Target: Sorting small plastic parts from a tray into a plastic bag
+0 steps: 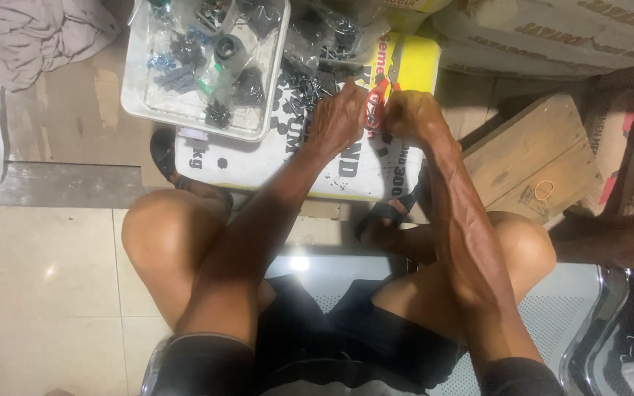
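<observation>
I sit on a metal chair with my knees spread and both arms stretched forward between them. My left hand and right hand are close together, nearly knuckle to knuckle, over a white and yellow sack that lies flat on the floor and serves me as a worktop. Both hands are curled with the fingers bent in, pinching at something small between them; what it is I cannot tell, since my knuckles hide it. Just beyond my left hand a heap of small dark screws and fittings is scattered over the sack, touching its printed face. To the left of that heap, resting partly on the sack, stands a shallow white tray filled with clear plastic bags of dark hardware, with a round black ring-shaped part among them. More clear bags of dark parts lie at the far edge of the sack. My sandalled feet are planted at the sack's near edge. To the right sits a wooden board, and a crumpled pale cloth lies at the far left on the floor.
</observation>
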